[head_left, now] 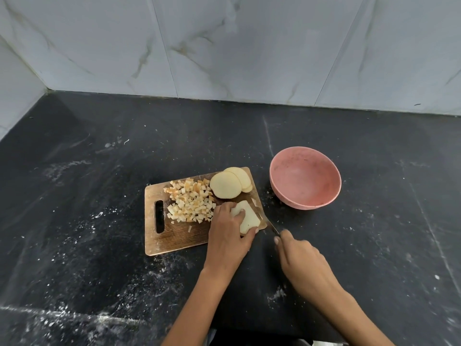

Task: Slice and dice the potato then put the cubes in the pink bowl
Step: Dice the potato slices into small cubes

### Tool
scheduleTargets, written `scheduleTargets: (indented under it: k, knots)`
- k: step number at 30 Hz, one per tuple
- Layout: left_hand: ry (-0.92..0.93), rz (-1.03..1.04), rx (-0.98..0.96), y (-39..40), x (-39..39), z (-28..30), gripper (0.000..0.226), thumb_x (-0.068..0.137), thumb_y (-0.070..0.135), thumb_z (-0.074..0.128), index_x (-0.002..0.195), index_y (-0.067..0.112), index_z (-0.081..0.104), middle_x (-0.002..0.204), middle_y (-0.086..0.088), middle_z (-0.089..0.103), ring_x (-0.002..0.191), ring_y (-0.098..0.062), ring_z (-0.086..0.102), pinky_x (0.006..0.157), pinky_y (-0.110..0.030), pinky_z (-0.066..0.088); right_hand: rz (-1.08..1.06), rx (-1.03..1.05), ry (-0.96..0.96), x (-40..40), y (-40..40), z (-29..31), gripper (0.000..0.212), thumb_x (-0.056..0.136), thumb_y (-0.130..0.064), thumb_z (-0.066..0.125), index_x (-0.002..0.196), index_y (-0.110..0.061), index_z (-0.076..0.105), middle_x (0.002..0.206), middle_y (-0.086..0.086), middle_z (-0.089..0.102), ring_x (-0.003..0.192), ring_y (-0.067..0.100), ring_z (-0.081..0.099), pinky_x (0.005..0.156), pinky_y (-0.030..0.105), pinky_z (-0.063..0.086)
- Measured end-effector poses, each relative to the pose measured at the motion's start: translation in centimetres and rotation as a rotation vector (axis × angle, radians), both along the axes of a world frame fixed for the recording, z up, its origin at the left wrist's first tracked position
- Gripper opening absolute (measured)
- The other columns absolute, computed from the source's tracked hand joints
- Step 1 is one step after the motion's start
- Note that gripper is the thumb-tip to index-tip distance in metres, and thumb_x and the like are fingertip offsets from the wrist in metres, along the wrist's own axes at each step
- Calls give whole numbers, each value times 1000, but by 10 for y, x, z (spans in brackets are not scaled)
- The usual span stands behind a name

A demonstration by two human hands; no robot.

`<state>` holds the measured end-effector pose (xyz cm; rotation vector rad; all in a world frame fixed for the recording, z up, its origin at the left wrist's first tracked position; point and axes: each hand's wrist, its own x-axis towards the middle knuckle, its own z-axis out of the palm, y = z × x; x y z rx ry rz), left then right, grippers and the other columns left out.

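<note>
Your left hand (pixel 230 229) pins the potato slab (pixel 247 217) at the board's (pixel 174 236) right edge; your right hand (pixel 298 255) seemingly grips the knife (pixel 269 224) — blurred. Fingertips sit near the blade — a slip nicks them. The pink bowl (pixel 305 177) waits empty.

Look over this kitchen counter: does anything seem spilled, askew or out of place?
Yes. White specks and smears are scattered over the black counter, thickest around the cutting board. The board lies askew to the wall, and some potato cubes look browned. The pink bowl holds no cubes.
</note>
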<state>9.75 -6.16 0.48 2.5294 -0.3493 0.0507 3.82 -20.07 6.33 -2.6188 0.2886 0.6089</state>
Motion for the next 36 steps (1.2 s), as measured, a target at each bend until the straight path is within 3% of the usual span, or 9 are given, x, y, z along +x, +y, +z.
scheduleTargets:
  k: [7, 14, 21, 27, 31, 36]
  knots:
    - [-27, 38, 42, -6, -6, -7, 40, 77, 25, 80, 110, 4, 71, 118, -14, 60, 113, -26, 53, 95, -35, 48, 61, -98, 21, 33, 15, -9, 22, 104, -27, 27, 111, -12, 41, 94, 9, 60, 85, 29, 61, 68, 37, 45]
    - [-32, 56, 19, -7, -6, -10, 39, 79, 24, 78, 111, 3, 70, 119, -13, 58, 116, -24, 50, 97, -28, 42, 81, -119, 99, 44, 23, -14, 23, 102, -19, 31, 121, -10, 39, 109, 14, 60, 98, 32, 61, 71, 36, 43]
    - [7, 82, 14, -10, -5, -5, 42, 80, 27, 76, 115, 4, 69, 123, -11, 56, 118, -24, 48, 97, -24, 36, 57, -117, 175, 15, 8, -14, 14, 103, -18, 29, 114, -14, 36, 106, 11, 59, 96, 30, 61, 74, 39, 46]
    - [-1, 83, 35, -10, -8, -4, 43, 82, 28, 74, 119, 5, 67, 127, -11, 57, 121, -23, 48, 99, -27, 38, 56, -89, 157, -14, -5, -15, 11, 105, -26, 23, 100, -18, 27, 82, 2, 47, 84, 27, 59, 69, 34, 41]
    - [8, 52, 10, -8, -9, -2, 47, 89, 32, 66, 129, 8, 60, 137, -9, 50, 129, -20, 40, 106, -26, 32, 11, -13, 128, -19, -10, -16, 21, 105, -33, 25, 93, -17, 33, 73, -2, 45, 74, 25, 50, 68, 34, 42]
    - [-10, 22, 3, -4, -11, -1, 47, 90, 31, 64, 130, 7, 59, 142, -10, 46, 132, -21, 37, 109, -27, 28, -50, 141, 39, -10, -11, -18, 26, 103, -34, 32, 89, -17, 46, 83, 2, 59, 76, 18, 57, 70, 33, 45]
